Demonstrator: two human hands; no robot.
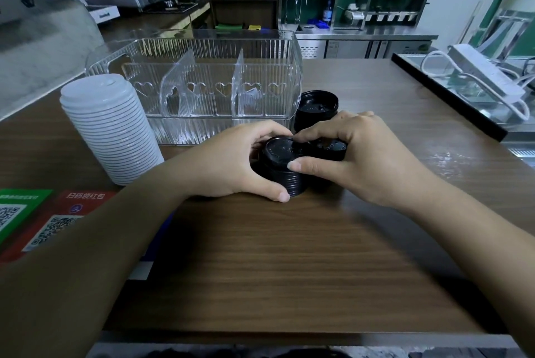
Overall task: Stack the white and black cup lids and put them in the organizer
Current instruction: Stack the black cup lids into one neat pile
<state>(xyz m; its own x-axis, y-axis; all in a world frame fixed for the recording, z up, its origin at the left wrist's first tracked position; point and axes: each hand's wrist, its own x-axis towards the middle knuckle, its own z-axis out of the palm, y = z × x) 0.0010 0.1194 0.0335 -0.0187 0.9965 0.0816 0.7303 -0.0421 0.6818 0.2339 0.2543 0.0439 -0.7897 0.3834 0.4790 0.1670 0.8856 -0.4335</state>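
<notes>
Both the left hand (228, 160) and right hand (356, 155) grip black lid stacks (282, 166) before the clear organizer (202, 114).

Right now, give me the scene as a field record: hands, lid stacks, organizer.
left hand: holds the front black lid stack from the left, thumb at its base
right hand: fingers curled over the same stack's top lid
second black stack: under the right hand, mostly hidden
third black stack: behind, beside the organizer's right end
white lid stack: tall, leaning, on the table
organizer: clear, two dividers, no lids inside
</notes>
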